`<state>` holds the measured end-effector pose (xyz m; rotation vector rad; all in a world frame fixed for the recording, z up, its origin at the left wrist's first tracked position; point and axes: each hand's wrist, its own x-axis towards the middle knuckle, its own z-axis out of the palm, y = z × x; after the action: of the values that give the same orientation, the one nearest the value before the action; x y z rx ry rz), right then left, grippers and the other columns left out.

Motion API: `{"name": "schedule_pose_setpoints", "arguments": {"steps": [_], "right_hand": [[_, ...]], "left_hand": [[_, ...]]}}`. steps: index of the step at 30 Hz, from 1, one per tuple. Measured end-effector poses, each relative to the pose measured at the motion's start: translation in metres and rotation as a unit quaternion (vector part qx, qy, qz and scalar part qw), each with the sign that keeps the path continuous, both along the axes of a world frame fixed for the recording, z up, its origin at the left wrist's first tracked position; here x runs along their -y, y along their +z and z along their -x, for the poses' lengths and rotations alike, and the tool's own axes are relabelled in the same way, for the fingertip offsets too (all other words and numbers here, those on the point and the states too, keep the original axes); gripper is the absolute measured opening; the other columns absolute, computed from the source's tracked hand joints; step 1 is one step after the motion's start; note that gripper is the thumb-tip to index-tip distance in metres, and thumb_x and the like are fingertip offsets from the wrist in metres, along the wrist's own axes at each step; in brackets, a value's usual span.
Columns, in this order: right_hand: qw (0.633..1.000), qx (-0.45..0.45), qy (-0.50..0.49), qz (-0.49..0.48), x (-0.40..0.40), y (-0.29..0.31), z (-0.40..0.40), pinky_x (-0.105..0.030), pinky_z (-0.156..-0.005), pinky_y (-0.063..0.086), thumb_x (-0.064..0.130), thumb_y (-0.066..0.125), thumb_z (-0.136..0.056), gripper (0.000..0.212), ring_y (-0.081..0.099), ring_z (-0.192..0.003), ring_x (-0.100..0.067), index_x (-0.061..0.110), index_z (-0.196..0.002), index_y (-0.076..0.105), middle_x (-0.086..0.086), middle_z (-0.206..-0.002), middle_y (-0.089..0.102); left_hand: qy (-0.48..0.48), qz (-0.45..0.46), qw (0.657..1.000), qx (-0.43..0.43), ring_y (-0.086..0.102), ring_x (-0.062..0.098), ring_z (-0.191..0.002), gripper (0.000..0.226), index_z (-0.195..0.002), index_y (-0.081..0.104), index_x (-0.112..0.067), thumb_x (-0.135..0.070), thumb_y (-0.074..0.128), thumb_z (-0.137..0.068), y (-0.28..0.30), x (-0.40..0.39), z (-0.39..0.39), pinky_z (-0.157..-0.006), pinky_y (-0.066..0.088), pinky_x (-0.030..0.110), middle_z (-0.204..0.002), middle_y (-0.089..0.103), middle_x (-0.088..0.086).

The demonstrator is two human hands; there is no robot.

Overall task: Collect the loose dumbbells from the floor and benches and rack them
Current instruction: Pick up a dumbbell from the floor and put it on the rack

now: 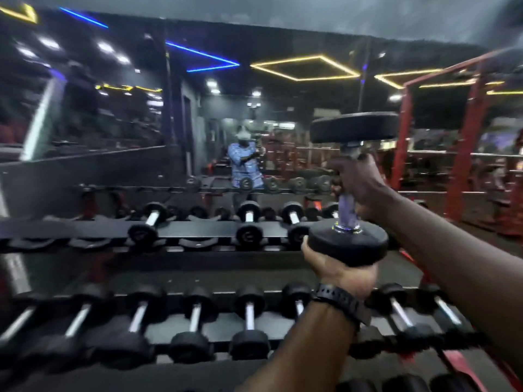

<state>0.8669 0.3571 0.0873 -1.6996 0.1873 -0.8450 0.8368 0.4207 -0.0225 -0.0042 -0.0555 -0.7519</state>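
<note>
We are holding 1 dumbbell (351, 190) upright in front of us with both hands, its handle running nearly vertical. Our right hand (360, 185) is wrapping its fingers round the upper part of the handle, just under the top head, while our left hand (338, 267) is cupping the bottom head from below, the palm pressed to it and the fingers curling up round its edge (a dark watch (341, 302) is sitting on that wrist). Below and to the left of the grip, the rack (198, 229) is showing 2 tiers: the upper one is carrying a few dumbbells with several bare cradles between them, and the lower one, nearer to us, is carrying a fuller row (195, 323) with chrome handles. Beyond the grip a mirror (119, 114) is giving back the room, and in it we are seeing a person in a blue patterned shirt (243, 162). To the right of the grip red frames (467, 142) are standing.
</note>
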Motion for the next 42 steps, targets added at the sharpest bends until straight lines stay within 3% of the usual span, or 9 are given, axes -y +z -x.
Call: {"name": "schedule_pose_setpoints", "arguments": {"steps": [4, 9, 14, 18, 21, 25, 33, 39, 42], "right_hand": [[0.997, -0.029, 0.065, -0.013, -0.056, -0.014, -0.097, -0.026, -0.045, 0.039, 0.016, 0.066, -0.077, 0.005, 0.049, -0.045, -0.013, 0.018, -0.08, 0.063, 0.003, -0.053, 0.056], [0.984, -0.06, 0.14, -0.094, -0.1, -0.049, -0.221, -0.016, -0.036, 0.029, 0.006, 0.064, -0.083, 0.032, 0.034, -0.029, -0.01, 0.017, -0.056, 0.052, 0.004, -0.036, 0.041], [0.973, -0.082, 0.178, -0.118, -0.109, -0.091, -0.346, -0.018, -0.035, 0.031, 0.007, 0.063, -0.086, 0.03, 0.038, -0.028, -0.013, 0.015, -0.061, 0.049, 0.001, -0.037, 0.042], [0.959, -0.129, 0.203, -0.149, -0.107, -0.119, -0.44, -0.019, -0.036, 0.033, 0.009, 0.063, -0.087, 0.024, 0.036, -0.027, -0.013, 0.011, -0.066, 0.052, -0.004, -0.043, 0.041], [0.946, -0.169, 0.222, -0.167, -0.108, -0.14, -0.501, -0.02, -0.039, 0.033, 0.008, 0.063, -0.089, 0.032, 0.037, -0.028, -0.011, 0.014, -0.062, 0.047, 0.0, -0.039, 0.041], [0.946, -0.202, 0.207, -0.146, -0.11, -0.174, -0.58, -0.028, -0.049, 0.039, 0.013, 0.061, -0.088, 0.025, 0.046, -0.039, -0.016, 0.014, -0.066, 0.049, -0.005, -0.052, 0.048], [0.934, -0.294, 0.145, -0.144, -0.102, -0.245, -0.693, -0.033, -0.058, 0.052, 0.029, 0.034, -0.103, 0.025, 0.06, -0.061, -0.021, 0.008, -0.101, 0.049, -0.008, -0.079, 0.056], [0.92, -0.338, 0.143, -0.136, -0.091, -0.282, -0.728, -0.043, -0.069, 0.057, 0.025, 0.036, -0.104, 0.028, 0.063, -0.066, -0.025, 0.001, -0.108, 0.05, -0.012, -0.084, 0.059], [0.92, -0.342, 0.141, -0.129, -0.09, -0.289, -0.734, -0.04, -0.064, 0.058, 0.024, 0.041, -0.102, 0.027, 0.066, -0.065, -0.026, 0.0, -0.104, 0.051, -0.014, -0.084, 0.063]], "left_hand": [[0.065, -0.015, 0.998, 0.012, 0.061, 0.029, -0.108, 0.063, -0.119, 0.071, -0.011, -0.052, 0.034, -0.089, -0.016, -0.052, -0.091, -0.114, 0.032, 0.04, -0.12, 0.07, 0.01], [0.143, -0.109, 0.983, -0.034, 0.049, 0.029, -0.135, 0.068, -0.128, 0.066, -0.008, -0.052, 0.031, -0.089, -0.036, -0.092, -0.195, -0.118, 0.029, 0.042, -0.134, 0.063, 0.012], [0.18, -0.148, 0.97, -0.074, 0.061, 0.035, -0.095, 0.075, -0.128, 0.065, -0.011, -0.063, 0.032, -0.086, -0.06, -0.104, -0.295, -0.099, 0.043, 0.045, -0.106, 0.068, 0.019], [0.202, -0.164, 0.958, -0.121, 0.059, 0.04, -0.105, 0.076, -0.126, 0.064, -0.009, -0.068, 0.044, -0.082, -0.077, -0.101, -0.379, -0.107, 0.039, 0.051, -0.115, 0.066, 0.024], [0.219, -0.171, 0.949, -0.15, 0.062, 0.038, -0.091, 0.063, -0.105, 0.069, -0.009, -0.063, 0.06, -0.074, -0.09, -0.099, -0.431, -0.108, 0.038, 0.055, -0.096, 0.069, 0.023], [0.226, -0.206, 0.937, -0.167, 0.063, 0.036, -0.078, 0.049, -0.082, 0.07, -0.008, -0.056, 0.068, -0.072, -0.115, -0.102, -0.508, -0.088, 0.049, 0.049, -0.078, 0.068, 0.016], [0.162, -0.253, 0.939, -0.169, 0.058, 0.034, -0.101, 0.067, -0.131, 0.065, -0.008, -0.055, 0.06, -0.085, -0.149, -0.112, -0.621, -0.084, 0.047, 0.039, -0.117, 0.064, 0.017], [0.161, -0.35, 0.895, -0.226, 0.06, 0.039, -0.121, 0.074, -0.132, 0.061, -0.003, -0.064, 0.049, -0.093, -0.167, -0.102, -0.671, -0.104, 0.046, 0.051, -0.132, 0.061, 0.022], [0.159, -0.375, 0.881, -0.24, 0.063, 0.041, -0.108, 0.062, -0.113, 0.064, -0.005, -0.062, 0.047, -0.095, -0.172, -0.103, -0.68, -0.095, 0.051, 0.048, -0.114, 0.065, 0.023]]}}
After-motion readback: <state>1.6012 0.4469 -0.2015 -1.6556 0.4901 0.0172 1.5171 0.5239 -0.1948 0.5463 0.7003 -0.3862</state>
